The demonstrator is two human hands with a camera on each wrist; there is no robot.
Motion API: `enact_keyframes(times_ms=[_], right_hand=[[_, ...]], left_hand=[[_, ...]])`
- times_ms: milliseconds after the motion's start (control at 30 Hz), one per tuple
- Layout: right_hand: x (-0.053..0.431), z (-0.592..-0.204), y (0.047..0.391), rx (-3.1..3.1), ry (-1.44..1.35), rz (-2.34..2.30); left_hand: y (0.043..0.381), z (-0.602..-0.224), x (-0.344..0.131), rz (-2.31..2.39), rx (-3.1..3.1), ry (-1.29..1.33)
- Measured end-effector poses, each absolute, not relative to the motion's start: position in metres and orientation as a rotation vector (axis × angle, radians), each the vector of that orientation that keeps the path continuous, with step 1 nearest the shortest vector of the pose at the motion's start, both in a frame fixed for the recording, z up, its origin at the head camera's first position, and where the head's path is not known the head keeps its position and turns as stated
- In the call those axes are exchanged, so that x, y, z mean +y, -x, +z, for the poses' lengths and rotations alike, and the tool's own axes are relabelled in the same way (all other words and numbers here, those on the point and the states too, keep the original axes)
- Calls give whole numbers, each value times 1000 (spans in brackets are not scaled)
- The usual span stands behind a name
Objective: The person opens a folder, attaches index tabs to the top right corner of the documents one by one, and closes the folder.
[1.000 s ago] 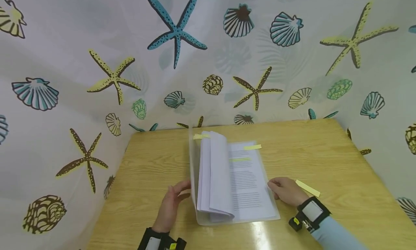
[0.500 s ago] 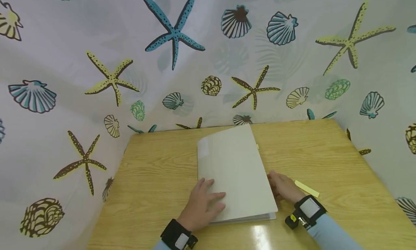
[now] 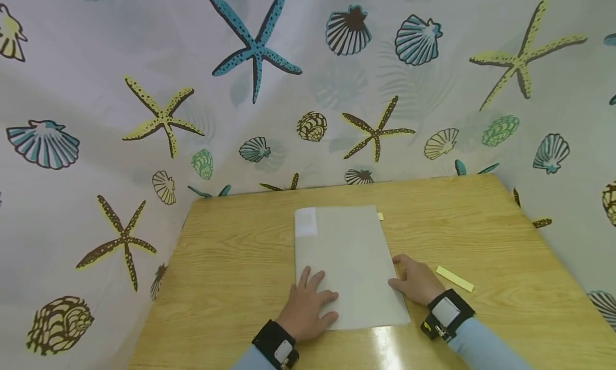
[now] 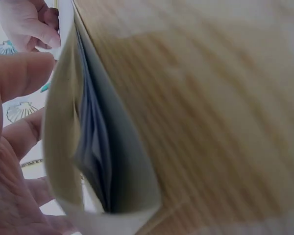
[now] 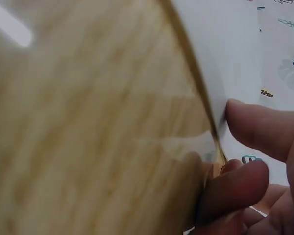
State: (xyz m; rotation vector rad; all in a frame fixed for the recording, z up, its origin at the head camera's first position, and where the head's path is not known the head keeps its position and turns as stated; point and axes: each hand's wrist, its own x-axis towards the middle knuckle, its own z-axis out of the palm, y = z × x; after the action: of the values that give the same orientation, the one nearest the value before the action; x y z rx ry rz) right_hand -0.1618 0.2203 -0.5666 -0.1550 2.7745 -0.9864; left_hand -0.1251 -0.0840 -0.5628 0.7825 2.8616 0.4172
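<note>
A pale document folder (image 3: 358,257) lies with its cover down over the papers, a white label (image 3: 306,222) at its upper left corner. On the cover's lower left part rests my left hand (image 3: 308,308), fingers spread. My right hand (image 3: 417,280) is at the folder's right edge. In the right wrist view its thumb (image 5: 259,125) touches the cover and the other fingers curl at the edge. The left wrist view looks into the folder's bottom end, where sheets of paper (image 4: 93,132) show between the covers.
A yellow paper strip (image 3: 454,278) lies on the wooden table (image 3: 236,252), right of my right hand. One yellow tab (image 3: 380,216) sticks out at the folder's upper right. A curtain (image 3: 284,86) printed with starfish and shells hangs behind the table and along its sides.
The folder's cover has swung from left to right over the pages and come down. My left hand has moved from beside the cover onto it. The right hand stays near the right edge.
</note>
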Motion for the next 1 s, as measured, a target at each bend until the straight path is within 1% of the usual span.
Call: enact_keyframes(times_ms=[300, 467, 567, 667, 800, 1000], right_hand=[[220, -562, 174, 2795, 147, -925], [221, -563, 177, 2793, 149, -919], [224, -562, 174, 2797, 213, -934], [233, -558, 163, 2833, 307, -928], [248, -549, 137, 2941, 495, -824], [262, -552, 96, 3021, 667, -659]], left_hand=[[148, -564, -86, 490, 2900, -817], [154, -563, -87, 547, 2901, -808], [154, -560, -90, 594, 2898, -810], [151, -553, -97, 626, 2913, -837], [141, -542, -118, 556, 2964, -858], [114, -534, -161, 472, 3023, -764]])
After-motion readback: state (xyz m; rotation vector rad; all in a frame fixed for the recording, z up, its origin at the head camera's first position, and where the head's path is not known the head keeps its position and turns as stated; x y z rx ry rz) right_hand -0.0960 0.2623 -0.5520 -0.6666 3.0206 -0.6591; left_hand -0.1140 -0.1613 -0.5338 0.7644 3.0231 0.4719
